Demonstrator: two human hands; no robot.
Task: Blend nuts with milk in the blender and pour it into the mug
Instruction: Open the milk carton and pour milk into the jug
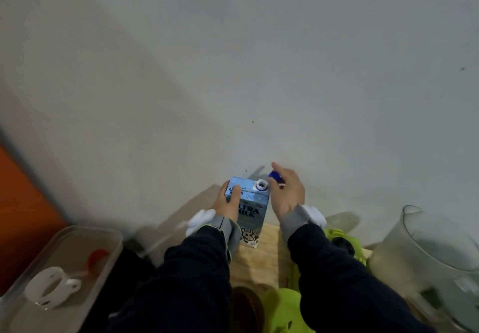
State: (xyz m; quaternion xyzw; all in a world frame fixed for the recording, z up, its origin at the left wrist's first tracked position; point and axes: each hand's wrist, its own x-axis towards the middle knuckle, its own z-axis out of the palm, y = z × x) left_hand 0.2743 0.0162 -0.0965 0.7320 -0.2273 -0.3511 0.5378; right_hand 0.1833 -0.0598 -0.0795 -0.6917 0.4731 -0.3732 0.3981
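Note:
A light blue milk carton [252,211] stands upright on the wooden table [261,262] near the wall. Its white spout [261,185] is uncovered. My left hand [228,203] grips the carton's upper left side. My right hand [286,192] is just right of the spout and pinches the blue cap [275,176], lifted off the spout. The clear blender jar [430,262] stands at the right edge, with no lid on it. The green blender base [342,244] lies partly hidden under my right forearm. No mug can be made out.
A clear lidded container [77,249] at the lower left holds a white ring-shaped part [51,288] and something red [97,256]. A dark round object [245,306] sits between my forearms. A pale wall fills the upper view; an orange surface [23,203] is at far left.

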